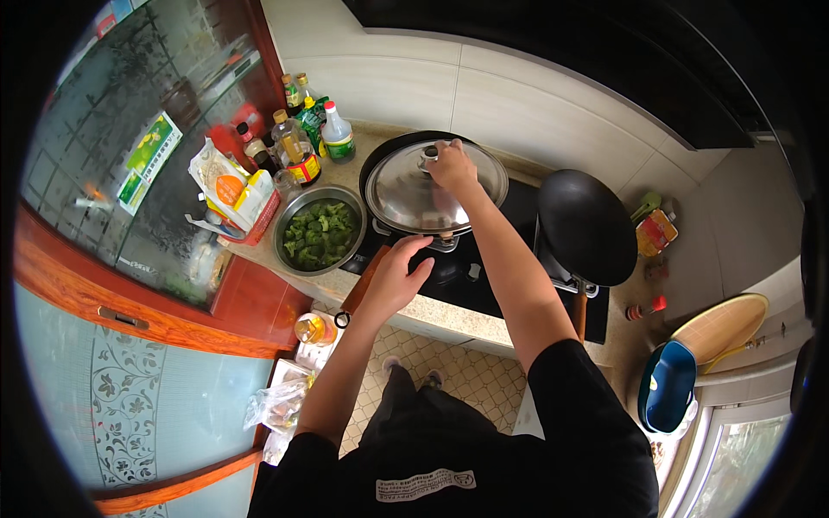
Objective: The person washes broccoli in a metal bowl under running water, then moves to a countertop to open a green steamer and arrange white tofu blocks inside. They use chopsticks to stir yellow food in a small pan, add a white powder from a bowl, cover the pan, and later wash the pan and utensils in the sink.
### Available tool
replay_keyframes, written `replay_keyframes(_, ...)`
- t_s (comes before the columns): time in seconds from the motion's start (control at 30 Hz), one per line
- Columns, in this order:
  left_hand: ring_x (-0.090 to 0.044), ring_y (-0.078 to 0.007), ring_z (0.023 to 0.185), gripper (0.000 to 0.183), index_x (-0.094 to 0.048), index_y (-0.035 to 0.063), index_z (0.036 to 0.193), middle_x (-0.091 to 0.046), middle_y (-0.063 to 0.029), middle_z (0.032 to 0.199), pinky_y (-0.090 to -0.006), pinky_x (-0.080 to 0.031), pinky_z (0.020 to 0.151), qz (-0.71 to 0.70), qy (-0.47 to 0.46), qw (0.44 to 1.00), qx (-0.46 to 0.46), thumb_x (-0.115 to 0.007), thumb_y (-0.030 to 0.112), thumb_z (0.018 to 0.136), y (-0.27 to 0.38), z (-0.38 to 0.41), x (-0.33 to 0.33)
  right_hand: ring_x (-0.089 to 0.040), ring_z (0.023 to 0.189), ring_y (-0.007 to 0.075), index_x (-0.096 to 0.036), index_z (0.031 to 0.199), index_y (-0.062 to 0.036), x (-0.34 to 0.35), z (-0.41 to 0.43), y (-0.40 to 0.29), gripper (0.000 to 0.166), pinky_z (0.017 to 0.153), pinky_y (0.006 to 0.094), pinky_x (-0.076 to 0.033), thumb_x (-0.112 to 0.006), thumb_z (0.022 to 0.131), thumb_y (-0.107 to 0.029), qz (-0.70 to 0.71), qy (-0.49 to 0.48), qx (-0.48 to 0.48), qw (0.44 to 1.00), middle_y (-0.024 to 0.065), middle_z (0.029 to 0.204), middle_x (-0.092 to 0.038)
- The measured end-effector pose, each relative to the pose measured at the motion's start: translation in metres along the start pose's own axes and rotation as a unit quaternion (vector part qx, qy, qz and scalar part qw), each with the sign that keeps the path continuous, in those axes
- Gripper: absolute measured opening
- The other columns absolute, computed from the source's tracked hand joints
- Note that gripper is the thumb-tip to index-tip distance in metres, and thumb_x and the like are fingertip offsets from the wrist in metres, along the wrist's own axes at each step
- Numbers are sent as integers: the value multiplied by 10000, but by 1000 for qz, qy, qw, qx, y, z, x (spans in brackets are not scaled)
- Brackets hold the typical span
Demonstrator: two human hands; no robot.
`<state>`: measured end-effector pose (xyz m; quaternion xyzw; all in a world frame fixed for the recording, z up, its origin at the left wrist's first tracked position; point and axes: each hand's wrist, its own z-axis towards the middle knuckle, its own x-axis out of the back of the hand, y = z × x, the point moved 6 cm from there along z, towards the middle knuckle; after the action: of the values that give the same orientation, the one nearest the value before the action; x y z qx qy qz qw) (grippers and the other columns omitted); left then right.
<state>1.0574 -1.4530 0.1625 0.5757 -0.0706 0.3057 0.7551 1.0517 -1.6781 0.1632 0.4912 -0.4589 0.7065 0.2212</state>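
Note:
My right hand (pixel 455 165) grips the knob (pixel 428 155) of a shiny metal lid (pixel 408 194). The lid lies over a dark wok (pixel 375 158) on the left side of the black gas stove (pixel 518 207). Fingers apart and holding nothing, my left hand (pixel 398 278) is in front of the wok, above its wooden handle (pixel 364 285). To the left of the wok sits a steel bowl (pixel 285 259) of cut broccoli florets (pixel 320 233). What the wok contains is hidden by the lid.
A second black pan (pixel 583 226) with a wooden handle covers the right burner. Sauce bottles (pixel 295 146) and a red basket of packets (pixel 262 217) crowd the left counter. On the right are a small red-capped bottle (pixel 641 309), a blue basin (pixel 670 388) and a round bamboo tray (pixel 725 327).

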Motion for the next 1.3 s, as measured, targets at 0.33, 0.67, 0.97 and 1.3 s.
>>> replay_keyframes(0.33, -511, -278, 1074, 378, -509, 6, 1134, -536, -174, 1133, -321, -381, 915, 17, 5, 999, 30, -603, 149, 798, -36, 77, -9, -493, 1067, 284, -503, 1133, -131, -30, 41, -4, 422, 808, 387, -477, -583, 758, -306, -116, -41, -39, 992, 112, 1176, -436)
replay_keyframes(0.67, -351, -320, 1219, 536, -377, 59, 1283, -358, -205, 1302, -366, -287, 1009, 30, 91, 995, -36, -588, 119, 793, -31, 132, 14, -522, 1049, 281, -544, 1117, -106, 71, 13, 47, 493, 834, 364, -468, -613, 707, -371, -72, 44, -108, 991, 142, 1173, -464)
replay_keyframes(0.97, -294, -348, 1258, 566, -341, 34, 1295, -282, -243, 1347, -361, -276, 1026, 3, -92, 994, -51, -580, 174, 802, -11, 146, -90, -576, 892, 363, -571, 949, -20, 147, -56, 236, 445, 746, 433, -488, -578, 672, -369, -99, 176, -209, 957, 230, 999, -553)
replay_keyframes(1.3, -331, -350, 1236, 490, -410, 28, 1241, -302, -241, 1334, -359, -308, 1009, 31, -125, 991, -20, -579, 185, 809, -18, 130, -118, -560, 969, 326, -562, 1092, -124, 146, -85, 323, 536, 802, 408, -463, -589, 656, -434, -116, 145, -325, 927, 179, 1058, -555)
